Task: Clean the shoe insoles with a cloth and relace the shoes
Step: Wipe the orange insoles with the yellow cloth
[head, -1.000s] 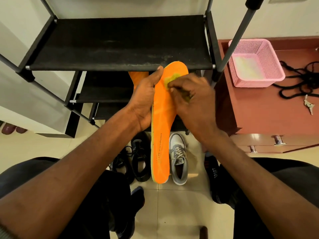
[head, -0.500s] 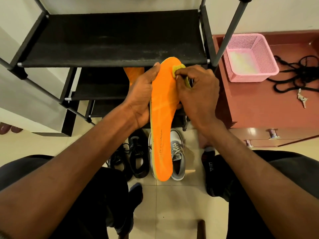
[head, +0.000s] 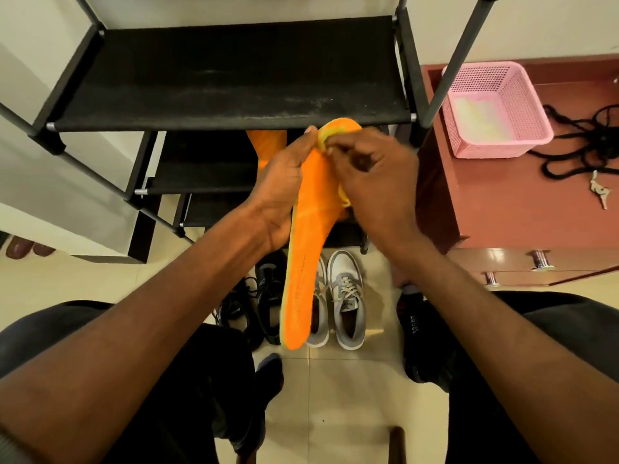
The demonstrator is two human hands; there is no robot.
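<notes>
Holding an orange insole (head: 310, 229) upright over the floor, the seated person is working at its toe end. The left hand (head: 281, 182) is gripping the insole along its left edge, fingers running up the back and the thumb reaching towards the tip. The right hand (head: 371, 182) is pinching a yellow-green cloth (head: 325, 137) against the toe of the insole; more of the cloth is showing below that hand at the insole's right edge. The two hands are lying close together, one on each side of the insole, and motion blur is making the exact finger contact hard to confirm.

A second orange insole (head: 268, 145) is resting behind the left hand, on a lower tier of the black shoe rack (head: 234, 75). Grey-and-white sneakers (head: 345, 306) are standing on the tiled floor directly beneath the held insole, with black shoes (head: 264, 296) just to their left. On the red-brown cabinet (head: 519, 202) to the right, a pink basket (head: 495, 108) is sitting near loose black laces (head: 582, 142) and a set of keys (head: 599, 192).
</notes>
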